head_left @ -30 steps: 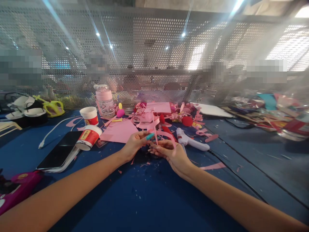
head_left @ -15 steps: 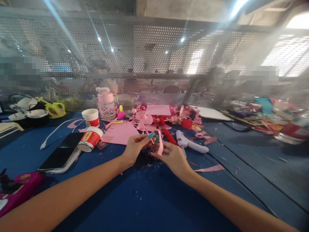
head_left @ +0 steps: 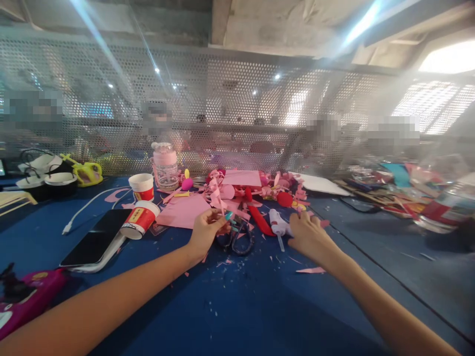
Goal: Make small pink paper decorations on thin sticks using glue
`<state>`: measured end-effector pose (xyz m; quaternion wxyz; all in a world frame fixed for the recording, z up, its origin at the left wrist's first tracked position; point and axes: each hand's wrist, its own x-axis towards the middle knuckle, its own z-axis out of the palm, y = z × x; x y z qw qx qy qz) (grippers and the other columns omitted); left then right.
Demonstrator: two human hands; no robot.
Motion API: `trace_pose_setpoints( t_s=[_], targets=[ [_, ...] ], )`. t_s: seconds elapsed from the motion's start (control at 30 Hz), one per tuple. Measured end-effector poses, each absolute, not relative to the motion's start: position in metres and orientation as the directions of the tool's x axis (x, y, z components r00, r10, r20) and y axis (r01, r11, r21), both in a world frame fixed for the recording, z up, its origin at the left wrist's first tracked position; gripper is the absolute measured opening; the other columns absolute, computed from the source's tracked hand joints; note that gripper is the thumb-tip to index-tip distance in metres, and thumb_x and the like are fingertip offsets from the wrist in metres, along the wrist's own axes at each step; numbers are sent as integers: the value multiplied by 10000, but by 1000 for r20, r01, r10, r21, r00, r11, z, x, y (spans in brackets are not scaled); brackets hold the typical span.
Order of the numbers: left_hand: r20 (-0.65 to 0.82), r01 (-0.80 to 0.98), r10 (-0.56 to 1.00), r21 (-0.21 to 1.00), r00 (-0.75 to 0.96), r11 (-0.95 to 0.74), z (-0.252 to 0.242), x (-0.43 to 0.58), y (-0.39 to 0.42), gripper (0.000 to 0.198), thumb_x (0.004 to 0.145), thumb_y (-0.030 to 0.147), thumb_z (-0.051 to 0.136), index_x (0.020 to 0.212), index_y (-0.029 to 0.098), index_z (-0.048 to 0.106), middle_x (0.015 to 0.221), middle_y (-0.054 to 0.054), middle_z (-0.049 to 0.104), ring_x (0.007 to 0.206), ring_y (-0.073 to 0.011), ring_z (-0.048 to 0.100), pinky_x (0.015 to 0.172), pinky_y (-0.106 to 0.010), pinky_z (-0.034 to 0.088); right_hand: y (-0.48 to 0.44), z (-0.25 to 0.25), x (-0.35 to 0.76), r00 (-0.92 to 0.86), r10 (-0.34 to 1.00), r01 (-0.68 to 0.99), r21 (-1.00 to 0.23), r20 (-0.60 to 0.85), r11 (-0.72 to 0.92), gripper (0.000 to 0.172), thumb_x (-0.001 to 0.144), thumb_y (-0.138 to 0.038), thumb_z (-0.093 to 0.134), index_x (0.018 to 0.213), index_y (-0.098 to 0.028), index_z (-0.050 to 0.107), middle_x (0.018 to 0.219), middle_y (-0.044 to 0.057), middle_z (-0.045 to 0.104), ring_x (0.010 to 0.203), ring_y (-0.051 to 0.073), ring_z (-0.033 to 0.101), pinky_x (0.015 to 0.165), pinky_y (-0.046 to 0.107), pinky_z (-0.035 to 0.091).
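Two hands split up: your left hand (head_left: 205, 231) has its fingers pinched on a pink paper strip (head_left: 218, 198) above the scissors (head_left: 235, 238); your right hand (head_left: 306, 234) closes over the glue gun (head_left: 277, 225) on the bench (head_left: 237, 306). Lifting it looks next.

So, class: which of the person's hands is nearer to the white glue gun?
The right hand rests on the glue gun. The left hand is further left, pinching a pink paper piece.
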<state>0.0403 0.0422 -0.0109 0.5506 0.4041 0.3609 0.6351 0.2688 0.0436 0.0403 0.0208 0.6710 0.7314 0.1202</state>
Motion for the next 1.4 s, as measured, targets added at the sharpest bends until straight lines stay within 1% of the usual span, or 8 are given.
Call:
trace_pose_setpoints(
  t_s=[0.1, 0.27, 0.47, 0.6, 0.77, 0.97, 1.07, 1.4],
  targets=[
    [122, -385, 992, 914, -32, -125, -11, 41, 42, 379, 546, 294, 756, 842, 113, 603, 643, 8, 627, 561, -121, 624, 593, -267, 538, 56, 29, 271, -90, 973, 986, 160, 214, 56, 455, 601, -167, 579, 1019, -16, 482, 1077, 272, 456, 942, 382, 494, 703, 400, 368],
    [120, -372, 992, 920, -29, -122, -12, 41, 42, 397, 547, 285, 758, 876, 108, 626, 667, -4, 646, 563, -122, 621, 600, -272, 536, 64, 24, 269, 6, 964, 994, 105, 267, -35, 579, 591, -249, 597, 1049, 75, 455, 974, 282, 514, 943, 384, 485, 743, 394, 353],
    [96, -347, 995, 933, -27, -99, -13, 41, 43, 401, 552, 283, 757, 891, 103, 642, 690, -22, 662, 574, -118, 622, 622, -268, 536, 63, 36, 273, 1, 888, 997, 64, 460, -34, 380, 697, -265, 519, 948, 18, 555, 867, 236, 562, 912, 355, 472, 753, 409, 361],
    [92, -339, 996, 937, -8, -89, -11, 42, 41, 372, 552, 290, 756, 854, 96, 660, 707, -36, 673, 583, -115, 617, 645, -272, 537, 55, 43, 268, -12, 771, 990, -100, 636, 98, 249, 757, -251, 474, 893, -95, 613, 899, 162, 560, 976, 313, 452, 845, 411, 344],
    [105, -329, 994, 940, 32, -88, -12, 42, 40, 341, 560, 315, 749, 823, 112, 670, 712, -33, 678, 599, -120, 626, 657, -276, 543, 38, 45, 250, -42, 601, 825, -311, 798, 472, 258, 787, -385, 496, 939, -193, 577, 1048, 121, 532, 953, 260, 505, 810, 374, 406],
    [95, -292, 994, 953, 47, -77, -13, 43, 41, 337, 560, 315, 750, 806, 101, 663, 671, -32, 668, 590, -142, 638, 652, -296, 550, 23, 32, 240, -225, 717, 576, -503, 660, 644, 143, 789, -321, 509, 810, -187, 554, 658, 24, 570, 573, 153, 534, 556, 268, 428],
    [95, -280, 994, 957, 50, -77, -13, 43, 41, 332, 570, 308, 746, 811, 96, 659, 697, -42, 673, 597, -148, 643, 657, -303, 551, 19, 31, 237, -332, 727, 556, -498, 601, 666, 123, 780, -298, 515, 762, -181, 550, 632, 17, 562, 539, 136, 508, 523, 256, 409],
    [77, -278, 995, 959, 63, -57, -13, 43, 40, 316, 583, 301, 737, 811, 97, 654, 663, -28, 665, 590, -135, 642, 653, -280, 550, 22, 36, 238, -471, 609, 609, -264, 639, 748, 146, 809, -225, 466, 670, -193, 436, 643, -1, 497, 559, 106, 457, 511, 229, 363]
  ],
)
